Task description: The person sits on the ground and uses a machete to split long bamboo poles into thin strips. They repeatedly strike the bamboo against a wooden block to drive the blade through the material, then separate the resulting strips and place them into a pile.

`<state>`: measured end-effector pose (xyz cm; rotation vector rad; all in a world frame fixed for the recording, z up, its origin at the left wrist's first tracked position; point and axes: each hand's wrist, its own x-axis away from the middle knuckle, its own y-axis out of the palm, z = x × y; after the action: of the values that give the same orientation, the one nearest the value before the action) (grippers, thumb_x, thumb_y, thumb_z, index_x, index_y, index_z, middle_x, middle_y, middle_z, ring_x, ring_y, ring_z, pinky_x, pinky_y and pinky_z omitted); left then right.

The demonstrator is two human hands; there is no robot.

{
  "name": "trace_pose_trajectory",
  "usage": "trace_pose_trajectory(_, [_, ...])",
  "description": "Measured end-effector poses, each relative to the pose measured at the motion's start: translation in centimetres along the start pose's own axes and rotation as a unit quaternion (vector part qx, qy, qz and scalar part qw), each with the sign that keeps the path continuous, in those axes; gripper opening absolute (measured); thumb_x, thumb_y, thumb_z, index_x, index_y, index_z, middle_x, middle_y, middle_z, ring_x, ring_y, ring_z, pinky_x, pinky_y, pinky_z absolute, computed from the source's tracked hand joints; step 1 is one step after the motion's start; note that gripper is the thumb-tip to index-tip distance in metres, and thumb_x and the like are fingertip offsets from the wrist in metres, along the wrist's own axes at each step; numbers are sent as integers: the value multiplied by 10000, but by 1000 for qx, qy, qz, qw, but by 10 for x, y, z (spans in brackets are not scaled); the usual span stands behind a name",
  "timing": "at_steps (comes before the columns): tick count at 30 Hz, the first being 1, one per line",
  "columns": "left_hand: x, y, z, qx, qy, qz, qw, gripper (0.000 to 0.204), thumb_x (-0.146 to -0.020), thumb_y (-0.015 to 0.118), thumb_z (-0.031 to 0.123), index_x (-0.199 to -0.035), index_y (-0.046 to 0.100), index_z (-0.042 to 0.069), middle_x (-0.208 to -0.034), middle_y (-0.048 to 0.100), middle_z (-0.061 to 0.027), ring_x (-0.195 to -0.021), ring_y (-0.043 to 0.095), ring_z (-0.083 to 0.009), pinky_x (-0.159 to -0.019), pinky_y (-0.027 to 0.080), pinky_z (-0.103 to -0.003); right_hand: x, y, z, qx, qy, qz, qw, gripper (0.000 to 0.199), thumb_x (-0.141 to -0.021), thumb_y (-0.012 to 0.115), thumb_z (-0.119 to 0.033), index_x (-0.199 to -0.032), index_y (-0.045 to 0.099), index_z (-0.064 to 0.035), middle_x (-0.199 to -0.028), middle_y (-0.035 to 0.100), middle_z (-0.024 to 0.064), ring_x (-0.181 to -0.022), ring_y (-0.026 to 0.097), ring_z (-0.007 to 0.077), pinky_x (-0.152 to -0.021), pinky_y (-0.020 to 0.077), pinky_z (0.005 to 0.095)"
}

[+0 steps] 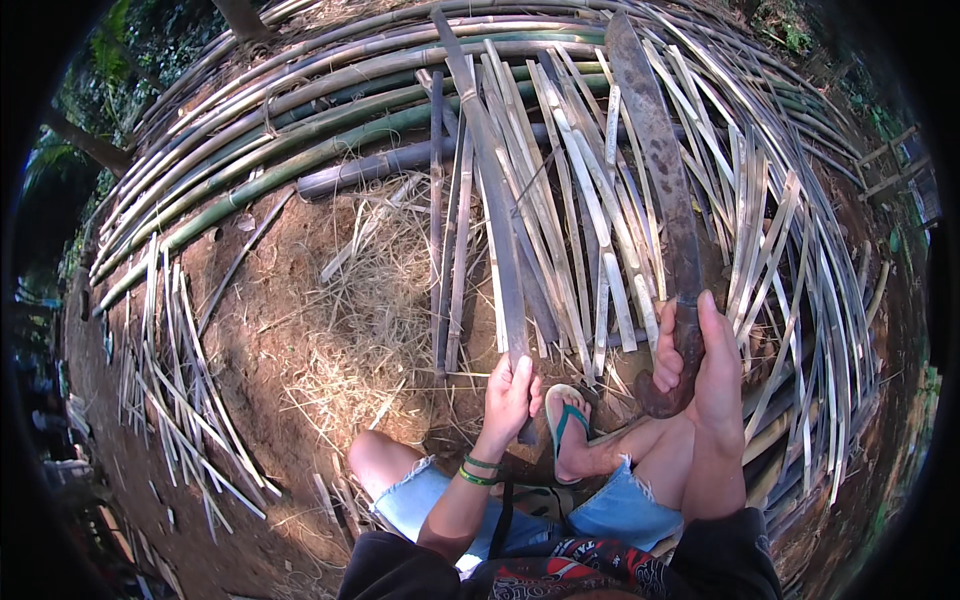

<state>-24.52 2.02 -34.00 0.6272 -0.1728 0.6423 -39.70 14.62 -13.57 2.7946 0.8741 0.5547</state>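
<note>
Left hand [509,393] grips a long, flat bamboo strip [497,228]; right hand [714,365] grips a curved-handled, rust-mottled machete [655,150].

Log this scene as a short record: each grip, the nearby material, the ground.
Left grip: closed around the near end of a long bamboo strip
Right grip: closed around the handle of a machete, blade pointing away from the person
Material: split bamboo pieces, whole poles
Ground: brown soil, scattered pale shavings
</note>
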Motion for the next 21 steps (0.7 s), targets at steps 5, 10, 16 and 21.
trace_pose_trajectory(5, [-107,-97,-8,-138,33,71,987,296,-1051,467,365,-907,463,106,-649,528,-6,-477,530,-98,-431,432,-227,8,-9,-3,-21,-9,18,1000,467,-1049,401,-443,-941,537,-10,-581,485,26,-453,438,99,-442,382,250])
trace_pose_trajectory(10, [-151,-172,-70,-580,103,408,697,525,-872,692,270,-1281,516,-8,-1183,522,-256,-1126,512,-401,-962,430,-500,16,-10,0,-26,-12,5,1000,468,-1059,374,-426,-954,528,3,-576,479,41,-455,431,109,-447,384,256])
trace_pose_trajectory(16, [-157,-69,-110,-468,137,132,863,332,-871,705,208,-1066,547,-10,-901,652,-214,-831,642,-409,-741,497,-496,22,-18,-1,-49,-11,28,998,476,-1064,350,-421,-963,518,13,-571,470,55,-452,422,118,-449,383,264])
trace_pose_trajectory(21, [-182,-28,-160,-493,26,264,829,639,-782,799,233,-1204,390,-16,-1065,613,-304,-1033,604,-454,-872,495,-494,24,-18,2,-63,-13,16,998,492,-1064,334,-424,-958,512,22,-570,469,63,-448,419,123,-446,382,270])
